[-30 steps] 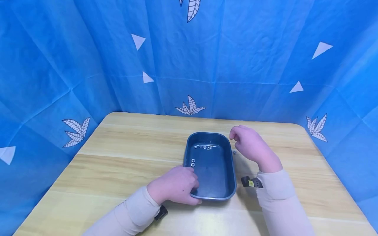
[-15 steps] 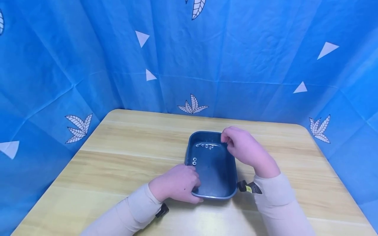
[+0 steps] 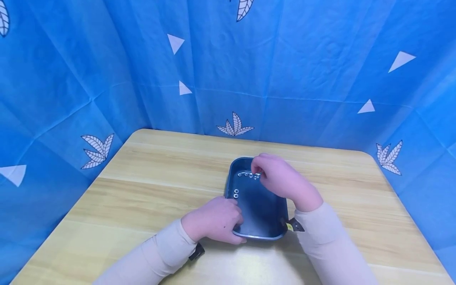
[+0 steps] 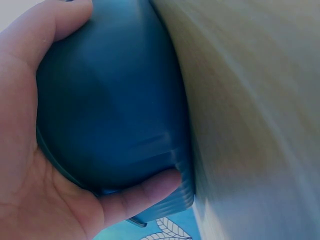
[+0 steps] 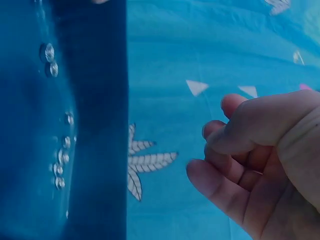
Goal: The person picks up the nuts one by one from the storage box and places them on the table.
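Note:
A dark blue, deep rectangular tray (image 3: 258,215) stands on the table. My left hand (image 3: 215,220) grips its near left corner; in the left wrist view, thumb and fingers spread around the tray wall (image 4: 115,100). Inside lie several small silver nuts: a pair (image 3: 236,196) by the left wall and a row (image 3: 246,174) along the far wall. Above the tray's far right part hovers my right hand (image 3: 285,178), partly covering it. In the right wrist view this hand (image 5: 265,155) has loosely curled fingers, and nothing shows between them.
The wood-grain table (image 3: 142,198) extends around the tray on all sides. A blue curtain (image 3: 221,79) with white leaves and triangles hangs behind and beside it. Black straps with small devices (image 3: 196,252) sit at both wrists.
My right hand has moved left, from beside the tray's right rim to over its far part. A nut on the table right of the tray is now out of sight. My left hand keeps its grip.

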Available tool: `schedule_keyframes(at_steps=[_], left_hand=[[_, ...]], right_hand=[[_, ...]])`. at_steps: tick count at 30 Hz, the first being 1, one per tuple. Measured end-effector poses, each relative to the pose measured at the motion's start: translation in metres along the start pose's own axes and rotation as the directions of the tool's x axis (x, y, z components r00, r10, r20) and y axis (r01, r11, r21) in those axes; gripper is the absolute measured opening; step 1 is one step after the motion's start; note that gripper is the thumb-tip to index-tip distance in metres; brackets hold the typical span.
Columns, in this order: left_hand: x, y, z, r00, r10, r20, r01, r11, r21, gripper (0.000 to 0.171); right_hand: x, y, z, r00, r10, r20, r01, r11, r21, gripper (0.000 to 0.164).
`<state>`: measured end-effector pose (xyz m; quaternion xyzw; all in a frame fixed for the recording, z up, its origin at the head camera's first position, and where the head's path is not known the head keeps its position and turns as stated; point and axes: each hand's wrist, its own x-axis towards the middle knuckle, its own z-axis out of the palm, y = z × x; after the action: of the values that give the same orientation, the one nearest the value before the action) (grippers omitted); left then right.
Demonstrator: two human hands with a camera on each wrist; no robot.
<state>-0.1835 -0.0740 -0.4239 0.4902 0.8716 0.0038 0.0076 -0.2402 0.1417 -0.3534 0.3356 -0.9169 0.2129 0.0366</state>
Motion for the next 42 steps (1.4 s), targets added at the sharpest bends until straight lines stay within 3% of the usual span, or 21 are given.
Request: schedule_keyframes(at_steps=[6,11,17,33,42], left_hand=[[0.001,-0.001,0.0,1.0,0.004,0.016,-0.003,0.999,-0.032,0.045],[0.002,-0.001,0.0,1.0,0.012,0.012,-0.011,0.999,-0.035,0.045],[0.003,-0.001,0.0,1.0,0.009,0.009,-0.008,1.0,-0.028,0.045],[0.003,0.0,-0.001,1.0,0.003,0.024,-0.003,1.0,-0.003,0.044],[0.003,0.0,0.001,1.0,0.007,0.005,-0.007,1.0,0.012,0.047]], right_hand=[[0.016,-0.01,0.015,0.991,0.034,0.132,-0.031,0.999,-0.025,0.027],[0.027,-0.013,0.031,0.962,0.099,0.256,-0.085,0.994,-0.066,0.025],[0.035,-0.013,0.047,0.936,0.132,0.325,-0.102,0.989,-0.109,0.025],[0.04,-0.012,0.066,0.915,0.14,0.379,-0.075,0.98,-0.182,0.021],[0.042,-0.008,0.072,0.902,0.17,0.397,-0.105,0.978,-0.179,0.014]])
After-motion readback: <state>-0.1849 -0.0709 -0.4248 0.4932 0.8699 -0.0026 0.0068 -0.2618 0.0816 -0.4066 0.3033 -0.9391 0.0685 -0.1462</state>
